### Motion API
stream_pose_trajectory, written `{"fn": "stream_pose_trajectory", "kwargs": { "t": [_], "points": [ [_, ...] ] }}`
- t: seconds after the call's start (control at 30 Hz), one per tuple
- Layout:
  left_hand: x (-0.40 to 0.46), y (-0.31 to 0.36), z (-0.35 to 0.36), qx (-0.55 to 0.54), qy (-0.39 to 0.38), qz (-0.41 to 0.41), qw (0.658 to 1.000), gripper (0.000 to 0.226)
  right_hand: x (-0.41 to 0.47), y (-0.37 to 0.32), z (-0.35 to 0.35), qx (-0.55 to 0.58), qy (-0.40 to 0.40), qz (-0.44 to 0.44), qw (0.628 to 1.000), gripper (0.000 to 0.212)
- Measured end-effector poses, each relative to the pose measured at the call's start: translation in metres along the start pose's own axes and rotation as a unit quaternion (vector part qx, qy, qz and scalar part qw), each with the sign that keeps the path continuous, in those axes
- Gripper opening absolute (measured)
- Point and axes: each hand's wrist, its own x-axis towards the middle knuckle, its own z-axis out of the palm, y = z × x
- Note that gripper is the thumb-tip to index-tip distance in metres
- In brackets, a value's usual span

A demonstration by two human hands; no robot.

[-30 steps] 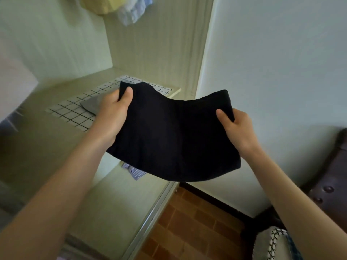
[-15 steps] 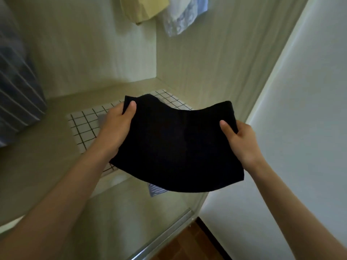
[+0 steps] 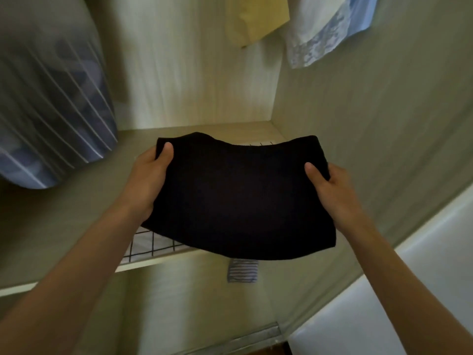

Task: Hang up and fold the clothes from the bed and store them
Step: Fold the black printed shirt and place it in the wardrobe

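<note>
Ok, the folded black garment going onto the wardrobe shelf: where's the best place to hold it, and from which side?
By its two short side edges, as now: left hand from the left, right hand from the right, thumbs on top, fingers hidden beneath. The folded black garment sags in the middle, so a grip at both ends likely keeps the fold together above the checked cloth on the shelf.

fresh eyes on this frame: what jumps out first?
The folded black garment at centre, gripped at its edges by the left hand and right hand, held over the wardrobe shelf. Beneath it lies a white grid-patterned cloth. Above hang a yellow garment and a white-and-blue one; a blurred striped garment fills the left.
</note>
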Motion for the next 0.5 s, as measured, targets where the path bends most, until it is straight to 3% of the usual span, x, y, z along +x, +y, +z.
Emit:
{"fn": "stream_pose_trajectory", "kwargs": {
  "t": [0.5],
  "points": [
    [0.046,-0.016,-0.032,-0.046,0.049,0.003,0.998,0.019,0.075,-0.005,0.053,0.03,-0.047,-0.043,0.998,0.018]
  ]
}}
